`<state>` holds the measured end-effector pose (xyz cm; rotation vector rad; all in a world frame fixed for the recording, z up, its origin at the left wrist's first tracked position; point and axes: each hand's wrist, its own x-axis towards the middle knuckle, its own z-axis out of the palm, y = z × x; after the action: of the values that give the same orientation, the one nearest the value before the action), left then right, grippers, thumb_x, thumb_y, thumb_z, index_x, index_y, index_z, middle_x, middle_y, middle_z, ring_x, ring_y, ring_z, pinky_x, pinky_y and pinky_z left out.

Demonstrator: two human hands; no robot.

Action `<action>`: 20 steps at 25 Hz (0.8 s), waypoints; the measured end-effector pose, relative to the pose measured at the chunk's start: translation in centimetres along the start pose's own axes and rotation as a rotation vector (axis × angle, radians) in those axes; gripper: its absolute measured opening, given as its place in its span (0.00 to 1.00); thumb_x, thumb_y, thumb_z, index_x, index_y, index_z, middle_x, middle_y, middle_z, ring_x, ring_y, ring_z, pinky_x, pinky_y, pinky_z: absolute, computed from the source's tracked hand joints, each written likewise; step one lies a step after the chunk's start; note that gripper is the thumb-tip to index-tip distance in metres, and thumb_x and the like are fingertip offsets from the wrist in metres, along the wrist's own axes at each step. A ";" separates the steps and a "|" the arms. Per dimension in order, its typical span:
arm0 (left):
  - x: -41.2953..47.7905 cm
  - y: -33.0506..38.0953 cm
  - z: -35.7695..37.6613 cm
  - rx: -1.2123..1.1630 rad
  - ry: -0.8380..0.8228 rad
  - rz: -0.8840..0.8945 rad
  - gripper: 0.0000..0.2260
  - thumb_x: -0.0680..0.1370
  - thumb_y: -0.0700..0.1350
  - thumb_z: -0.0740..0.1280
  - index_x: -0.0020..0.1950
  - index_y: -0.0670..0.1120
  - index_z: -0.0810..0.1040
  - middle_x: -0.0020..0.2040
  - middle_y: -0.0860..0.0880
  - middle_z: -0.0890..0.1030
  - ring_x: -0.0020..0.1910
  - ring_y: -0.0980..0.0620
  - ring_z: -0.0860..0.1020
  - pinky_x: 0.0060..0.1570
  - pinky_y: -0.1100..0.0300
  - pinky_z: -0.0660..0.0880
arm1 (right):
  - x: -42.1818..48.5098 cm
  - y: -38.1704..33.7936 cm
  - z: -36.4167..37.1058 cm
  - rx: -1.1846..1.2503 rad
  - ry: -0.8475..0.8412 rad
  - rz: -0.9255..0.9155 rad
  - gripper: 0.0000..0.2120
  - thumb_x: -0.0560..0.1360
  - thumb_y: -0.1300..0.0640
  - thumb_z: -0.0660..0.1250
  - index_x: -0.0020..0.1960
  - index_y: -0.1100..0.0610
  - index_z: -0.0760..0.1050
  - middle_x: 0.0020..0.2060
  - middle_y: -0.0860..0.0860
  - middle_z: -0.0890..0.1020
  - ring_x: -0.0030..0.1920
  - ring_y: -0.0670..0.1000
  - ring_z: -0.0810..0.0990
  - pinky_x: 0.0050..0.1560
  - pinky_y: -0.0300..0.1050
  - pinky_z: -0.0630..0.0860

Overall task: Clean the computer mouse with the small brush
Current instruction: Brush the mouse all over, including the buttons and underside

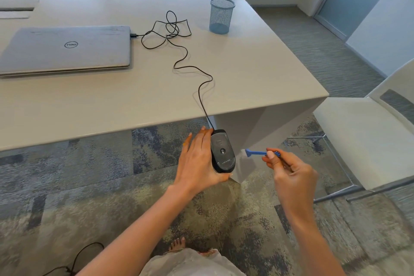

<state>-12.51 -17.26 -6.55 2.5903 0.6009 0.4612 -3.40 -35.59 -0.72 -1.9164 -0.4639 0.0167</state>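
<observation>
My left hand [197, 161] grips a black wired computer mouse [223, 152] in the air below the table's front edge, its underside with the sensor turned up toward me. Its black cable [179, 65] runs up over the edge and across the table to the laptop. My right hand [289, 172] pinches the handle of a small blue brush [255, 153] between thumb and fingers. The brush head points left and sits a short gap to the right of the mouse, apart from it.
A closed grey laptop [65, 49] lies on the white table [89, 101] at the left. A blue mesh pen cup [221, 15] stands at the back right. A white chair [367, 141] is on the right; carpet lies below.
</observation>
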 end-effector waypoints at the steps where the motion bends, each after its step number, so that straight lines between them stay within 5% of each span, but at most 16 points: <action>1: 0.0 0.0 0.0 -0.002 0.001 -0.003 0.52 0.62 0.66 0.76 0.75 0.39 0.63 0.73 0.42 0.70 0.74 0.45 0.66 0.75 0.49 0.51 | 0.0 0.0 -0.2 0.059 -0.021 0.010 0.14 0.77 0.58 0.71 0.43 0.38 0.82 0.36 0.46 0.87 0.40 0.47 0.87 0.42 0.40 0.83; 4: 0.0 0.1 -0.1 -0.014 0.010 -0.006 0.51 0.61 0.66 0.76 0.75 0.39 0.64 0.72 0.42 0.71 0.73 0.44 0.67 0.74 0.48 0.52 | -0.9 -0.3 0.2 0.134 -0.172 0.085 0.11 0.77 0.58 0.72 0.44 0.42 0.85 0.38 0.47 0.88 0.41 0.47 0.88 0.44 0.40 0.84; 9: 0.0 0.0 -0.2 -0.018 0.026 -0.002 0.51 0.61 0.66 0.76 0.74 0.39 0.65 0.71 0.42 0.72 0.73 0.44 0.68 0.74 0.48 0.53 | -0.2 0.1 -0.7 -0.142 0.002 -0.090 0.10 0.77 0.61 0.70 0.49 0.45 0.81 0.36 0.47 0.85 0.37 0.53 0.86 0.36 0.57 0.83; 14: 0.2 0.0 -0.1 0.012 0.004 0.007 0.52 0.61 0.65 0.78 0.75 0.39 0.64 0.72 0.42 0.71 0.73 0.45 0.67 0.74 0.47 0.54 | -2.6 -1.2 1.4 -0.092 -0.176 -0.133 0.06 0.77 0.56 0.70 0.50 0.52 0.85 0.39 0.42 0.86 0.39 0.44 0.85 0.38 0.41 0.83; 20: -0.2 0.4 0.2 0.020 -0.028 0.035 0.52 0.62 0.67 0.76 0.76 0.40 0.62 0.73 0.43 0.69 0.74 0.46 0.66 0.75 0.46 0.54 | 0.3 -2.3 2.4 -0.012 -0.111 -0.167 0.07 0.78 0.60 0.69 0.54 0.55 0.83 0.41 0.49 0.86 0.38 0.49 0.85 0.39 0.50 0.83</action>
<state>-12.44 -17.74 -6.57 2.6256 0.5544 0.4322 -4.37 -32.60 0.50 -1.8891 -0.6994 0.0112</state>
